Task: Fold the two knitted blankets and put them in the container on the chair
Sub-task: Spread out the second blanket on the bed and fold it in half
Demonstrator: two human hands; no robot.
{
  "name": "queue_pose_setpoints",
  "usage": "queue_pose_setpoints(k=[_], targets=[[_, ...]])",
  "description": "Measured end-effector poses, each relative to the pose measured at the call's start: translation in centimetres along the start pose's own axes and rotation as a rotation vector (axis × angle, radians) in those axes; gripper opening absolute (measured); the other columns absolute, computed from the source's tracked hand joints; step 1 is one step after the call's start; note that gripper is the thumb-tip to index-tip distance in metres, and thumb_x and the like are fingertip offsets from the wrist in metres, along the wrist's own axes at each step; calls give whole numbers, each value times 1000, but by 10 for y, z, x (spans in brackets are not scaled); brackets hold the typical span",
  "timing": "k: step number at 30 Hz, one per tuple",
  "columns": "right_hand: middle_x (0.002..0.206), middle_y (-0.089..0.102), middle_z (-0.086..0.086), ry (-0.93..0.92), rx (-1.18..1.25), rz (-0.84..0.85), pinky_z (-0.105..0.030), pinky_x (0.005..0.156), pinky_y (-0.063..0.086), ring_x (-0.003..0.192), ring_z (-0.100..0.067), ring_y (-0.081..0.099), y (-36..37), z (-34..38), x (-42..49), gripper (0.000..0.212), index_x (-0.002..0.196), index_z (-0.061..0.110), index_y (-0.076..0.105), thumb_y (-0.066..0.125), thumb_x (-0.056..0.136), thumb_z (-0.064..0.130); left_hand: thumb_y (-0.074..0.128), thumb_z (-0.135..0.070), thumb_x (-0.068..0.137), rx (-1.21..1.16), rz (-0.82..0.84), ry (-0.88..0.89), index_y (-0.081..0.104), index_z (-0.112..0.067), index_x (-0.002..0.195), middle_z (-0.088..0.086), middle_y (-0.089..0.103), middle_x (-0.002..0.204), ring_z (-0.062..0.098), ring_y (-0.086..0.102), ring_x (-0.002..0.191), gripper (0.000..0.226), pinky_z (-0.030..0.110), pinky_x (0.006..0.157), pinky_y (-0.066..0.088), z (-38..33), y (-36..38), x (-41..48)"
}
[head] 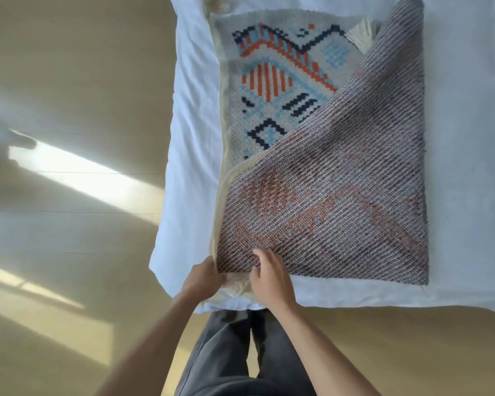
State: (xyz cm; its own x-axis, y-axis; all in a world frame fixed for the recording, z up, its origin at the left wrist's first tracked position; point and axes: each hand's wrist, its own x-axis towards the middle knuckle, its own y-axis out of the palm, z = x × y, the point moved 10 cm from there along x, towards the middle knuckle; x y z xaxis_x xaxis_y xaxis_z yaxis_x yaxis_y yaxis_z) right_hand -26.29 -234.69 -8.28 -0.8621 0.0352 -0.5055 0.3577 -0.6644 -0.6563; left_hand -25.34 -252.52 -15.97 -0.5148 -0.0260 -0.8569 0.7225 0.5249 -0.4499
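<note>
Nearest: dark trousers [226, 352] and both forearms are filling the bottom of the view, just behind the fingers.
Left hand [203, 278]: fingers are curling round the cream border at the near corner of the knitted blanket [326, 195], gripping it.
Right hand [270, 277]: sitting just beside the left, fingers bunching and pinching the grey reverse side at that same corner.
Blanket: lying on the bed [469, 138], stretching away from the fingers. A big flap is lying turned over diagonally, reverse side up, with the orange-and-blue patterned face showing beyond and to the left of the fingertips. A tassel fringe [360, 32] is poking out at the far end, well apart from both hands.
Floor [69, 224]: running left of the left hand, sunlight patches lying on it.
Progress: early, I'm judging. First blanket is sitting partway through a fold, edges not lining up yet, nothing looking like a finished bundle.
Left: squaring this fold, folding down further, then the second blanket, then both going into the container.
Not showing: second blanket, container, chair. Can't tell where they are sitting.
</note>
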Motion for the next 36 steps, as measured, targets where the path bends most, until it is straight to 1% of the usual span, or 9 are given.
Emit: queue_pose_setpoints(k=[2, 5, 9, 11, 15, 19, 24, 30, 36], targets=[[133, 51, -1, -5, -11, 21, -25, 103, 35, 125, -15, 41, -1, -3, -5, 40, 134, 13, 45, 46, 93, 13, 44, -13, 85, 130, -84, -6, 48, -12, 87, 8, 60, 87, 27, 57, 79, 5, 38, 68, 50, 5, -7, -3], [132, 50, -2, -9, -33, 44, -26, 103, 35, 125, -15, 40, -5, -6, -16, 41, 134, 12, 45, 44, 93, 12, 38, -9, 88, 174, -189, -4, 43, -11, 84, 11, 57, 93, 29, 52, 86, 7, 41, 68, 47, 5, -21, -8], [133, 50, 0, 18, -52, 71, -26, 101, 36, 124, -14, 41, -14, -9, -33, 40, 133, 15, 46, 44, 93, 14, 48, -14, 87, 123, -212, -29, 47, -10, 118, 11, 49, 117, 30, 47, 111, 32, 41, 82, 44, 4, -31, -23], [132, 50, 0, 42, -47, 86, -27, 100, 38, 124, -14, 42, -21, -5, -42, 39, 132, 15, 47, 44, 93, 14, 51, -19, 87, 66, -208, -24, 46, -12, 122, 9, 48, 120, 28, 49, 112, 37, 39, 84, 44, 1, -37, -37], [131, 49, -1, 91, -8, 113, -30, 97, 40, 122, -15, 43, -33, 13, -59, 37, 129, 15, 48, 45, 92, 14, 50, -22, 85, -55, -156, 31, 56, -15, 103, 0, 61, 97, 19, 54, 92, 19, 29, 73, 43, -4, -50, -71], [127, 50, -3, 154, 6, 194, -30, 93, 40, 118, -17, 44, -29, 35, -69, 30, 121, 13, 51, 45, 92, 16, 52, -18, 84, -196, -168, 57, 55, -20, 86, -8, 57, 70, 17, 53, 73, 4, 30, 69, 45, 15, -76, -107], [121, 58, -2, 185, 0, 213, -30, 90, 43, 110, -18, 51, -5, 87, -68, 25, 114, 12, 56, 43, 93, 17, 49, -22, 88, -178, -129, 91, 55, -21, 90, -6, 62, 74, 12, 56, 67, 6, 21, 53, 40, 65, -111, -126], [123, 57, -3, 254, -50, 248, -31, 89, 43, 109, -18, 52, 45, 175, -50, 30, 120, 15, 54, 41, 93, 22, 50, -22, 89, -127, -45, 130, 59, -16, 97, 0, 65, 92, 20, 58, 89, 13, 32, 77, 46, 143, -192, -112], [127, 55, -4, 306, -23, 208, -30, 87, 41, 112, -21, 51, 69, 266, -35, 36, 126, 15, 51, 40, 93, 24, 49, -15, 89, -62, -103, 150, 57, -14, 87, 2, 60, 81, 21, 53, 78, 8, 29, 66, 38, 198, -306, -94]])
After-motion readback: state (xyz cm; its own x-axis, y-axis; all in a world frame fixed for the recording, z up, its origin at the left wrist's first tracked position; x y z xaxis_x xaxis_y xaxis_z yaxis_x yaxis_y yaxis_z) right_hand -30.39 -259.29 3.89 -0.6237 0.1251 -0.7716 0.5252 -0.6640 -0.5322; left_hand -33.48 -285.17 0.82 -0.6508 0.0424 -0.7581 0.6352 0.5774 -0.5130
